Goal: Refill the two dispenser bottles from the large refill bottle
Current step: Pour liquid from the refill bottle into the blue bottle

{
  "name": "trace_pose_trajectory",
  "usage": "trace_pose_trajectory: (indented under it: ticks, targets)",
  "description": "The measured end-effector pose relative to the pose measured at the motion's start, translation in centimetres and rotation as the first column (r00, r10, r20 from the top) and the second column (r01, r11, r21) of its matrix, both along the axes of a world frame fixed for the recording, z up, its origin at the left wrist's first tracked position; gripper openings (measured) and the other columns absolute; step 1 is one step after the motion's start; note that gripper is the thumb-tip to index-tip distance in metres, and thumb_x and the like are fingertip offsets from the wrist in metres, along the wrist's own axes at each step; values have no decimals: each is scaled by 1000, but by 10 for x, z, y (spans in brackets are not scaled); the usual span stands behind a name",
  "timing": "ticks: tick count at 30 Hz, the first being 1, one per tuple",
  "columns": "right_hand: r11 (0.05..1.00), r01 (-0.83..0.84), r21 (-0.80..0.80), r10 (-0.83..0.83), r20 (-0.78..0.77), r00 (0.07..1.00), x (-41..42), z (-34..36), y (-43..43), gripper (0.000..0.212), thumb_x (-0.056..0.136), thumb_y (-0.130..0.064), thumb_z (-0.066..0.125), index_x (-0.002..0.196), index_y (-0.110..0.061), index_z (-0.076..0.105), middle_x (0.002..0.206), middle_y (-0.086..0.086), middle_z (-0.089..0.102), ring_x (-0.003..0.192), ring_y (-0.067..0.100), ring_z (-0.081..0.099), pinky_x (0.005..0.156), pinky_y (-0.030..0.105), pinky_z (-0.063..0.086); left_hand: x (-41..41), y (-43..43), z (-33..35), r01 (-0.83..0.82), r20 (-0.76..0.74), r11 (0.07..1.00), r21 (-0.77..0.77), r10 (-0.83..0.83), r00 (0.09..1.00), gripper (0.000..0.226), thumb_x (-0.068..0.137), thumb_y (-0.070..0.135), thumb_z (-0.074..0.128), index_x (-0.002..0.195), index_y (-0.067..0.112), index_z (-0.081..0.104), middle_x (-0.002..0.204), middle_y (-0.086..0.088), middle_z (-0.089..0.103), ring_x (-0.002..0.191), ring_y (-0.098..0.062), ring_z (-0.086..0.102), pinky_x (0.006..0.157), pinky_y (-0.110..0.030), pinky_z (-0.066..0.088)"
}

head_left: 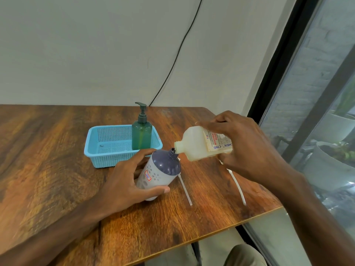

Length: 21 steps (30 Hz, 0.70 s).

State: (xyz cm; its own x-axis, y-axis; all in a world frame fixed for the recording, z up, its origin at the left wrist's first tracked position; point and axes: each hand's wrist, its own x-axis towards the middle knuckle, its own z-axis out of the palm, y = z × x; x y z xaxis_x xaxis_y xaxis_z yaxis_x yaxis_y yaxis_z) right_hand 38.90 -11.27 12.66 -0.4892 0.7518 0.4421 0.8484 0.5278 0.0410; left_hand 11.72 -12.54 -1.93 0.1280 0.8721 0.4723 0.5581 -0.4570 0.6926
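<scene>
1. The wooden table is the biggest thing here, and everything sits on it or is held over it.
2. A big window with a black frame is on my right side.
3. A blue basket with little holes sits on the table, past my left hand.
4. My right hand is wrapped around the back end of the refill bottle, and it grips it tight.
5. My left hand is curled around the grey bottle, with my thumb under it and my fingers over the far side.
6. The refill bottle is whitish and lies tipped on its side in the air, with its open mouth pointing left (its paper label is turned sideways).
7. The mouth is just beside the open neck of the grey bottle, a little above it. I cannot tell if anything is coming out.
8. The grey bottle has a dark blue top and leans to the right, in front of the basket.
9. The green pump bottle stands up straight inside the basket, at its right end, with its pump on.
10. A black cable runs down the wall behind the table.
11. Two thin white tubes lie flat on the table: one just beside the grey bottle, the other under my right wrist.
</scene>
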Motion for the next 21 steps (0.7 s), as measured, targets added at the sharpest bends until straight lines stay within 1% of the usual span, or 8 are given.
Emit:
trace_pose_trajectory:
  ticks: [2, 6, 12, 17, 21]
  targets:
    - [1000, -5, -5, 5, -1, 1000, 0, 0, 0, 78, 74, -14, 81, 143, -37, 54, 120, -6, 58, 117, 14, 50, 96, 27, 28, 0, 1, -1, -4, -1, 1000, 3, 4, 1000, 102, 56, 75, 88, 144, 44, 46, 136, 26, 61, 124, 7, 57, 96, -28, 59]
    - [1000, -8, -4, 8, 3, 1000, 0, 1, 1, 77, 74, -14, 81, 143, -37, 54, 118, -6, 59, 114, 14, 51, 95, 28, 28, -1, 1, -2, -16, -11, 1000, 0, 16, 1000, 104, 55, 79, 86, 144, 47, 44, 136, 27, 59, 125, 8, 56, 97, -29, 58]
    - [1000, 8, -13, -8, 10, 1000, -1, 2, -1, 79, 76, -17, 81, 145, -41, 50, 121, -8, 58, 119, 13, 48, 97, 28, 28, -1, 2, -2, -11, 0, 1000, -19, 11, 1000, 108, 53, 81, 84, 146, 44, 44, 140, 22, 59, 127, 2, 56, 99, -35, 58]
    - [1000, 1, -24, -1, 11, 1000, -1, 4, 0, 78, 76, -16, 79, 145, -39, 51, 121, -7, 58, 117, 13, 49, 97, 29, 31, 0, 2, -1, -9, -1, 1000, -20, 9, 1000, 107, 53, 81, 84, 146, 44, 44, 139, 23, 60, 127, 2, 57, 99, -35, 59]
    - [1000, 14, -18, -13, 27, 1000, -1, 2, 1, 79, 77, -17, 80, 146, -41, 49, 122, -8, 57, 119, 13, 48, 96, 27, 28, 0, 0, 0, -7, -3, 1000, -15, 7, 1000, 106, 54, 81, 84, 145, 43, 45, 139, 25, 59, 126, 7, 55, 98, -30, 58]
